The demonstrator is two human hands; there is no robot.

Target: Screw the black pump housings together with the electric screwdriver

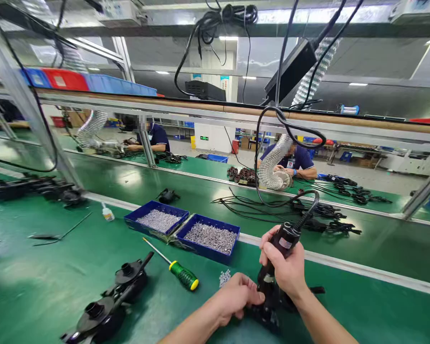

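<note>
My right hand (288,267) is wrapped round a black electric screwdriver (284,240), held nearly upright with its cable leaving the top. Its lower end points down at a black plastic part (267,315) on the green bench. My left hand (238,296) is closed beside the tool's lower end, fingertips at the part; whatever they pinch is hidden. A small heap of metal pieces (224,278) lies just behind my left hand. To the left rests a green and yellow hand screwdriver (184,275). Further left are black plastic assemblies (105,306).
Two blue bins, one with silver screws (209,237) and one with small metal pieces (159,220), stand behind the hands. A small bottle (107,212) is at left. Black cables (322,217) lie beyond the metal rail. Two people work across the bench.
</note>
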